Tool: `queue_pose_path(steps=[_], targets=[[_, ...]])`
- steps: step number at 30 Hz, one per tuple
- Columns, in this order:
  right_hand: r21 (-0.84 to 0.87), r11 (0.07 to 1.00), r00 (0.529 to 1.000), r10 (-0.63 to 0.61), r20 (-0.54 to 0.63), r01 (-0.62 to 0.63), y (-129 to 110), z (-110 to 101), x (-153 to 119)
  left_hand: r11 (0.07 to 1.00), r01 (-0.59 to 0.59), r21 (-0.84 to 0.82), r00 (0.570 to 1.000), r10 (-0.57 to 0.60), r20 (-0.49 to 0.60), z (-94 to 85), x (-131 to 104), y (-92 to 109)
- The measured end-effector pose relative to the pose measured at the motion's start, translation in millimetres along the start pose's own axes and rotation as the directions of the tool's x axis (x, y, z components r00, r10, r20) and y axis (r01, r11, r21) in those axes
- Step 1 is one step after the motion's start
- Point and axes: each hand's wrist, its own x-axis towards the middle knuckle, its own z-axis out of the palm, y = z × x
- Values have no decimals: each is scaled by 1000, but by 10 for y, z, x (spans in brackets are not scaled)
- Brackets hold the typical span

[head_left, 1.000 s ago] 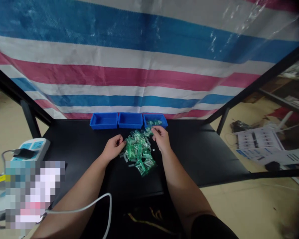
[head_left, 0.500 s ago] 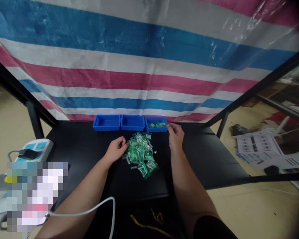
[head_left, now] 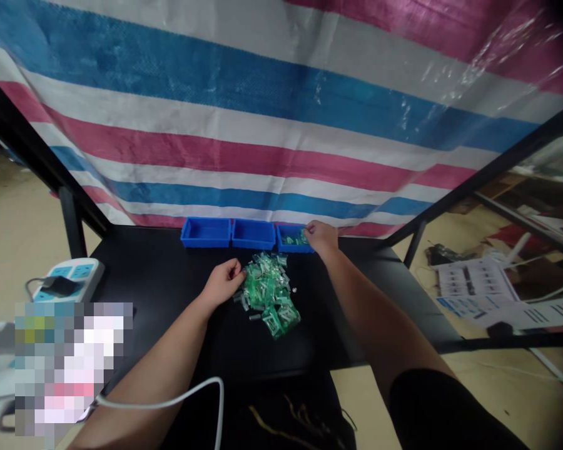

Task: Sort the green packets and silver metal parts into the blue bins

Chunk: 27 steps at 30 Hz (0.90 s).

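In the head view, a heap of small green-and-clear plastic packets (head_left: 265, 284) lies on the black table (head_left: 154, 262). My left hand (head_left: 223, 281) rests at the heap's left edge with curled fingers; what they hold, if anything, is hidden. Over the right end of the right blue bin (head_left: 294, 249), my right hand (head_left: 323, 237) has its fingertips pinched together, and anything between them is too small to name. Several similar packets (head_left: 293, 239) lie inside that bin. The middle blue bin (head_left: 253, 244) and left blue bin (head_left: 206, 242) show bare bottoms.
Behind the bins hangs a striped plastic sheet (head_left: 263, 153). A white power strip (head_left: 87, 275) with a black plug sits at the table's left, near a blurred-out object (head_left: 75, 369). A white cable (head_left: 178, 397) crosses my left forearm. Black frame bars flank the table.
My right hand has moved up and a little left, from beside the right bin's edge to over its right end. My left hand stays by the heap. The camera view has shifted slightly.
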Motion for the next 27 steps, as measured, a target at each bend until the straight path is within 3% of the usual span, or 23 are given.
queue_pose_path(steps=[4, 8, 19, 27], targets=[[-107, 994, 990, 37, 133, -23, -118, 44, 62, 1000, -5, 5, 1000, 5, -6, -1, 3, -1], [-86, 996, 957, 28, 289, -4, -147, 85, 103, 1000, -4, 3, 1000, 4, -8, 1, 5, -5], [-100, 992, 946, -45, 320, 81, -74, 24, 104, 1000, -20, 0, 1000, 20, -7, 1, 4, 1], [-133, 985, 934, -57, 354, 111, -161, 66, 152, 1000, -19, 22, 1000, 19, 0, 1, 8, -12]])
